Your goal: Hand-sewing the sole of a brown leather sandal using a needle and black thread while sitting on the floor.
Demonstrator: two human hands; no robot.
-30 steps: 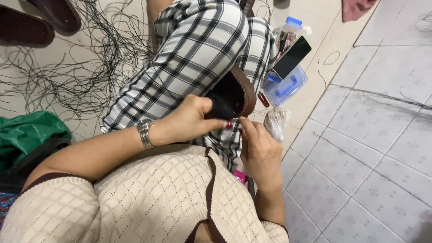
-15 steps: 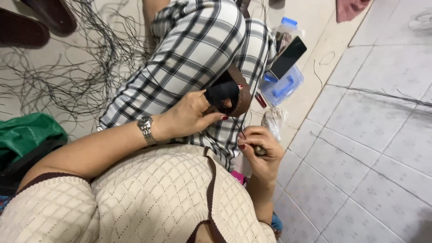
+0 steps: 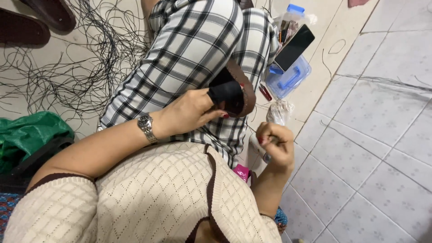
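Note:
My left hand [image 3: 193,112], with a metal wristwatch [image 3: 146,127] on its wrist, grips a black shoe piece with a brown edge [image 3: 234,90] against my knee in plaid trousers [image 3: 193,49]. Lower and to the right, my right hand [image 3: 275,141] is closed in a fist around a thin dark tool [image 3: 275,140], apart from the shoe piece. I cannot tell whether a thread runs between the two.
A blue plastic box [image 3: 288,78] with a black phone [image 3: 294,47] leaning on it stands right of my knee. A crumpled clear bag [image 3: 279,112] lies by it. Loose black threads [image 3: 67,67] cover the floor at left, near a green bag [image 3: 27,135] and dark sandals [image 3: 27,27].
My right hand has drawn away from the shoe piece, down and to the right, and closed into a fist. The left hand keeps its hold on the piece.

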